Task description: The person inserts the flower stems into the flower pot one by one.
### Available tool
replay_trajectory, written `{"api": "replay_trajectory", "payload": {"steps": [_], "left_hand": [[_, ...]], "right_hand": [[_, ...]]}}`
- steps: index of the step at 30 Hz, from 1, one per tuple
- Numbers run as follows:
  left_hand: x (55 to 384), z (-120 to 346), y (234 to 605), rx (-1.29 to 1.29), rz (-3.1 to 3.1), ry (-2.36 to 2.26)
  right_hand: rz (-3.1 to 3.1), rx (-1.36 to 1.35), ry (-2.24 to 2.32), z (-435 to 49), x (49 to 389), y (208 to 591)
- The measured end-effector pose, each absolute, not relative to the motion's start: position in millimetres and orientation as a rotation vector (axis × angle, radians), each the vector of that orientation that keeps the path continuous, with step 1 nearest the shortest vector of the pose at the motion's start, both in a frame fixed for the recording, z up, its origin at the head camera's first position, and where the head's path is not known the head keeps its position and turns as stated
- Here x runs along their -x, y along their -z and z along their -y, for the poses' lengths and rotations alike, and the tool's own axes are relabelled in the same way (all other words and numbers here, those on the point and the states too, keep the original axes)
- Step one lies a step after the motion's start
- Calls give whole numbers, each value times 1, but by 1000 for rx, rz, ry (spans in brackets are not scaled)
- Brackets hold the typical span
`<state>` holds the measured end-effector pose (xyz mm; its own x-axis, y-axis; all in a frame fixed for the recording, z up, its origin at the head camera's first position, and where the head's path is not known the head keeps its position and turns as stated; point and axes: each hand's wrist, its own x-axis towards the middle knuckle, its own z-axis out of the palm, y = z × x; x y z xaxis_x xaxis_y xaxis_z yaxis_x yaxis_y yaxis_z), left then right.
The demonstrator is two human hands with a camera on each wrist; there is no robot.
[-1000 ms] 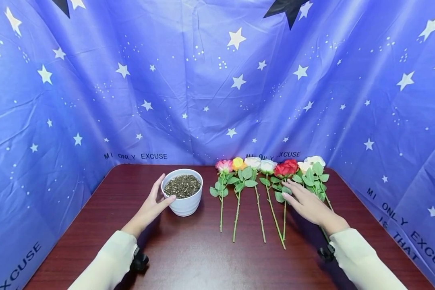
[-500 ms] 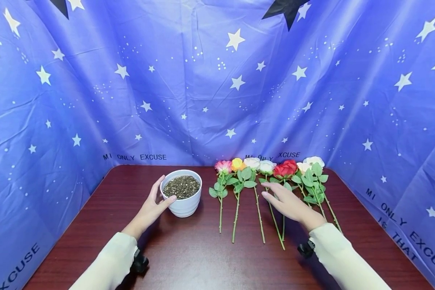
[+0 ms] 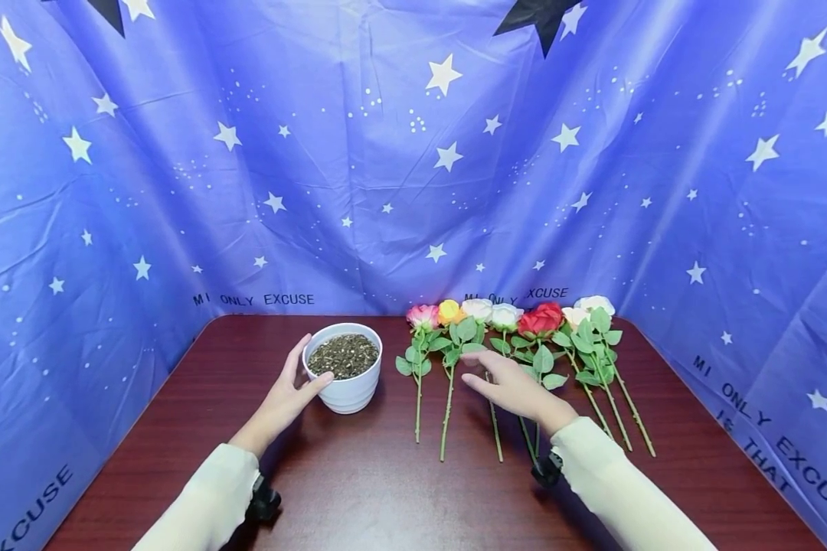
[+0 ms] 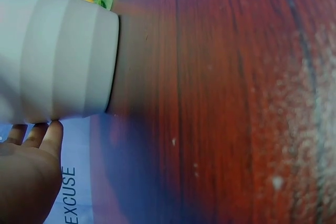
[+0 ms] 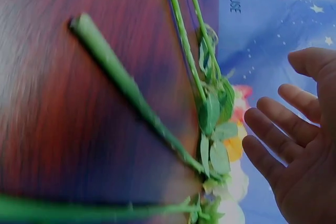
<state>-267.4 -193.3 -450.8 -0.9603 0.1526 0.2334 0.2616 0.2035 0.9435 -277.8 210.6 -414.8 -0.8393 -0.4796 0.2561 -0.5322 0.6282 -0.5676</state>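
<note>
In the head view a white ribbed flower pot (image 3: 350, 392) filled with dark soil (image 3: 344, 356) stands left of the middle of the table. My left hand (image 3: 291, 394) rests against its left side, thumb near the front rim; in the left wrist view straight fingertips touch the pot wall (image 4: 58, 56). My right hand (image 3: 517, 389) hovers with spread fingers over the stems of artificial roses, holding nothing. Laid side by side are a pink rose (image 3: 423, 317), a yellow rose (image 3: 451, 311), a red rose (image 3: 540, 320) and several white ones. The right hand hides parts of the middle stems.
The dark red wooden table (image 3: 358, 482) carries the pot and the row of roses near its back edge. A blue star-printed cloth (image 3: 358, 184) surrounds the table at the back and both sides.
My right hand has moved left across the row, from beside the red rose to over the middle stems, uncovering the stems at the right. The left hand stays at the pot.
</note>
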Motion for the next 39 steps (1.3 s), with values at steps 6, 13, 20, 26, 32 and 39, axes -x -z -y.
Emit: {"api": "replay_trajectory", "payload": {"steps": [6,13,20,26,32,39], "left_hand": [[265,194,450,404,2366,1886],[266,193,450,402,2376,1877],[268,193,451,390,2378,1881],[267,193,452,396,2371,1904],[268,192,452,399,2370,1897],[268,193,453,411,2370,1883]], "right_hand": [[2766,-920,-1097,-189,284,423],[2805,-922,-1138,-167,290,431],[2868,-813,-1126,-145,294,438],[2908,-662,-1088,-130,296,442],[2969,-549,-1122,-121,295,446],[3014,-448,-1222,-112,297,450]]}}
